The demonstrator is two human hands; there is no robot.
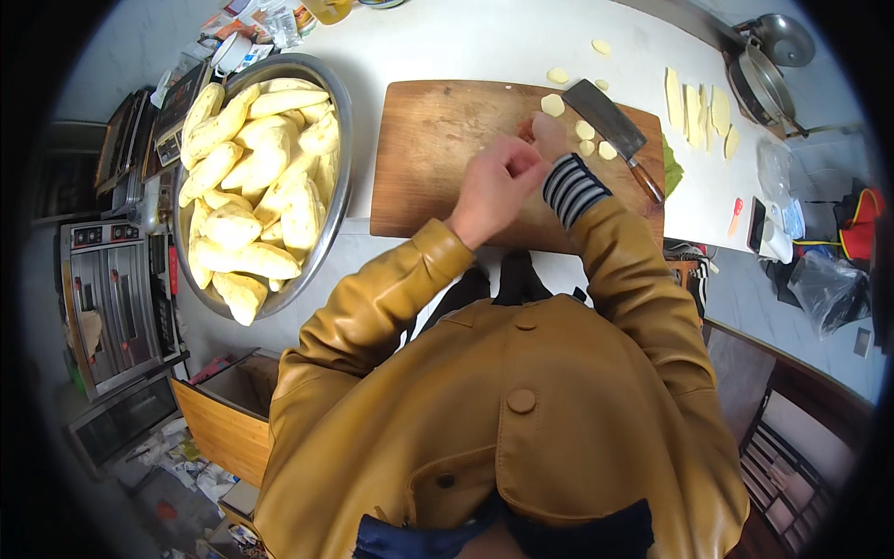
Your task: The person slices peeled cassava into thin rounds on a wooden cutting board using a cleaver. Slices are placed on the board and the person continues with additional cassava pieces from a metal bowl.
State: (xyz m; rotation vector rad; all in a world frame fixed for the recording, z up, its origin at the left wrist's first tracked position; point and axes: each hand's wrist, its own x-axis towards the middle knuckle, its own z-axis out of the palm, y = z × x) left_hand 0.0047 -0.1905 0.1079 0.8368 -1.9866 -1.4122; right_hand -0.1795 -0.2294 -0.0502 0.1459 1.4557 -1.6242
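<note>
My left hand (497, 180) is over a wooden cutting board (433, 154), its fingers curled toward my right hand (550, 135). My right hand is just beyond it, blurred and partly overlapped. Whether anything is between the fingers is hidden. Right of the hands, a cleaver (606, 119) lies across the board, its wooden handle (647, 183) toward me. Several pale round slices (585, 131) lie between the right hand and the blade. To the left, a large metal basin (342, 189) is heaped with peeled tubers (269, 150) that look like sweet potatoes.
More slices (557, 75) are scattered on the white counter (461, 42) behind the board. Long pale strips (674, 98) lie at the right, near a metal pan (761, 84). A green leaf-like piece (672, 168) shows by the board's right edge. An open drawer (223, 419) juts out at lower left.
</note>
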